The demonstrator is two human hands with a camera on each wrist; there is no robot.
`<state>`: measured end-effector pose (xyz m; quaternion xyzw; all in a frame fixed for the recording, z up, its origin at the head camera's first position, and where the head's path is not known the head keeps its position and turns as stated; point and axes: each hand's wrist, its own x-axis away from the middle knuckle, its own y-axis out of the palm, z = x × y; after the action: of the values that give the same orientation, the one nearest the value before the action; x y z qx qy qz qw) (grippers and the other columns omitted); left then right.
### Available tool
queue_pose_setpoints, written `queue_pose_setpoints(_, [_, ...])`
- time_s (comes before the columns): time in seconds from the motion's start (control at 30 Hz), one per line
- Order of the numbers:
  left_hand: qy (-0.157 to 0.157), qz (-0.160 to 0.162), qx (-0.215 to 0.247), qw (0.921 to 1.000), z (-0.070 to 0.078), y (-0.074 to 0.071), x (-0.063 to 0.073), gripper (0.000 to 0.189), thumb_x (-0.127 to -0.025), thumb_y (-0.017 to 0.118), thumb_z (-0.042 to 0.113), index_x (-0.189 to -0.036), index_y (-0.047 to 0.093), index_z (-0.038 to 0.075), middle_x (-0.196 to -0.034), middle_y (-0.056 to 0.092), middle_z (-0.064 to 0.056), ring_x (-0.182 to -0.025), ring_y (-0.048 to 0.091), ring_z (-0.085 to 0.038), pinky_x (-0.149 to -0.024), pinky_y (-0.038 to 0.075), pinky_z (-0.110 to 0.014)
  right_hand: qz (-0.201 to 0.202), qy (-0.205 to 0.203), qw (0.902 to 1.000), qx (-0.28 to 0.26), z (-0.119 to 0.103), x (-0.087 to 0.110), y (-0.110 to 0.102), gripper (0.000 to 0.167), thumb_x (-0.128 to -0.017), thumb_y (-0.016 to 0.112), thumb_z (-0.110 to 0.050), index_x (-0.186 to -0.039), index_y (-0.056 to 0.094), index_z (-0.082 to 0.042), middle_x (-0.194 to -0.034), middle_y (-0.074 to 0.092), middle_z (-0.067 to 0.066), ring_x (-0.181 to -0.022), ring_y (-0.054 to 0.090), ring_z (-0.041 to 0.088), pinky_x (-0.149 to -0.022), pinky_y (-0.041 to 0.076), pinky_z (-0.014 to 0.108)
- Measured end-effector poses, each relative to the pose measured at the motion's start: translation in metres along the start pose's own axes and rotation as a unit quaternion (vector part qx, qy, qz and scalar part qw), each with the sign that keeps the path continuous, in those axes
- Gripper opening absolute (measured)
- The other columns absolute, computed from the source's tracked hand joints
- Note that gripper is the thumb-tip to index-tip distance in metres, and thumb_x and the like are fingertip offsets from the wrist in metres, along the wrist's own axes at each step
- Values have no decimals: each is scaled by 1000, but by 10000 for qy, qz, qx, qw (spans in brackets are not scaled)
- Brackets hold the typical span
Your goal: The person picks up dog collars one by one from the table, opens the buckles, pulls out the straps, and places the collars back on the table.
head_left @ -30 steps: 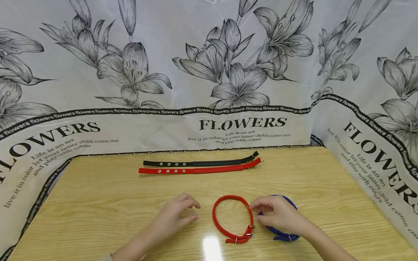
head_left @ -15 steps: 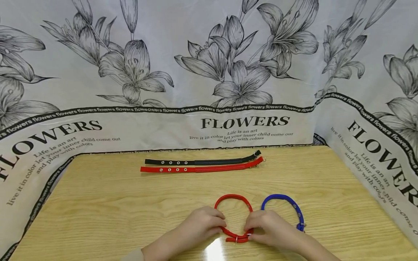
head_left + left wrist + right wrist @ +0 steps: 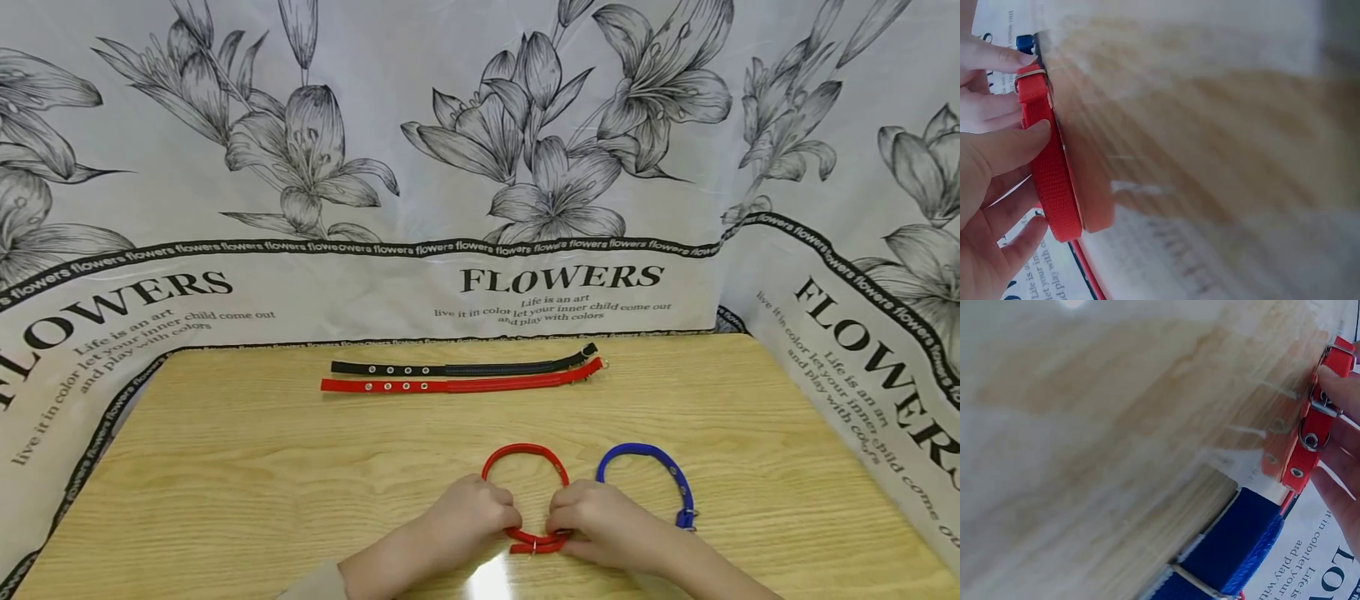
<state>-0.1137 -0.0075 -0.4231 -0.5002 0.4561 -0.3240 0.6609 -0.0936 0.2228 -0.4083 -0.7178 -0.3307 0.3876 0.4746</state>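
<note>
A red collar (image 3: pixel 522 448), buckled into a ring, stands on its edge on the table in front of me. My left hand (image 3: pixel 472 521) pinches its left side; in the left wrist view the thumb lies on the red webbing with fingers behind it. My right hand (image 3: pixel 600 525) grips the collar near the buckle, and the right wrist view shows the metal buckle (image 3: pixel 1324 407) beside the thumb. Just right of that hand is a blue collar (image 3: pixel 637 448), also looped, its lower part hidden by the right hand and forearm.
Toward the back of the wooden table (image 3: pixel 247 450) lie two straightened collars, one black (image 3: pixel 495 369) and one red (image 3: pixel 480 386), side by side. A white cloth (image 3: pixel 360 300) with flower prints hangs behind and along both sides.
Both hands have come in to the red ring and taken hold of it; the right one left the blue collar's side. The red ring has since shifted slightly left.
</note>
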Motion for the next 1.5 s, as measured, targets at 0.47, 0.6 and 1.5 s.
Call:
queue_pose_setpoints(0.47, [-1199, 528, 2589, 9570, -21, -32, 17, 13, -89, 62, 10, -100, 67, 14, -92, 61, 8, -82, 53, -1, -74, 45, -13, 256, 805, 9837, -1590, 0, -19, -39, 16, -85, 69, -17, -100, 65, -22, -98, 62, -11, -88, 58, 4, -74, 51, 25])
queue_pose_setpoints(0.6, [-1633, 350, 3215, 9321, -22, -48, 18, 17, -91, 61, 15, -106, 66, 19, -99, 60, 12, -87, 53, -2, -79, 47, -22, 386, 1202, 9733, -1919, -4, -23, -54, 20, -83, 72, -19, -102, 65, -25, -97, 62, -12, -85, 57, 4, -74, 51, 27])
queue_pose_setpoints(1.5, [-1725, 2189, 3269, 9031, -2, -78, 29, 21, -82, 71, 16, -102, 69, 9, -97, 60, 5, -83, 57, -7, -71, 53, -22, 1434, 1919, 9392, -2461, -36, -51, -77, 16, -86, 68, -13, -102, 67, -15, -91, 66, -8, -79, 59, 10, -73, 51, 30])
